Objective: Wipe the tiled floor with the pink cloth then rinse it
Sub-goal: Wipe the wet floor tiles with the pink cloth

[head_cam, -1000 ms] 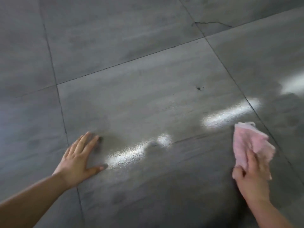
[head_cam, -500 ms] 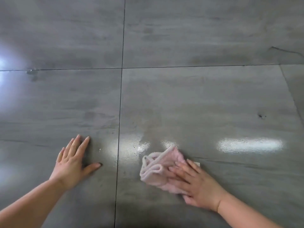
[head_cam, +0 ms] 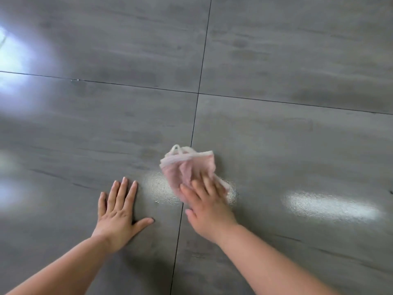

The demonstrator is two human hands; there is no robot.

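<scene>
The pink cloth [head_cam: 185, 167] lies crumpled on the grey tiled floor [head_cam: 276, 135], straddling a dark grout line. My right hand [head_cam: 207, 206] presses on the cloth's near part with fairly straight, blurred fingers, covering that part. My left hand [head_cam: 118, 211] lies flat on the floor just left of the cloth, fingers spread and thumb out, holding nothing.
Large glossy grey tiles with dark grout lines [head_cam: 197, 116] fill the view. Wet, shiny patches sit by the cloth [head_cam: 157, 188] and to the right [head_cam: 331, 204]. Bright glare falls on the floor at far left [head_cam: 19, 58].
My right hand has swept the cloth from the far right leftward across the tile to beside my left hand. The left hand has stayed planted on the floor.
</scene>
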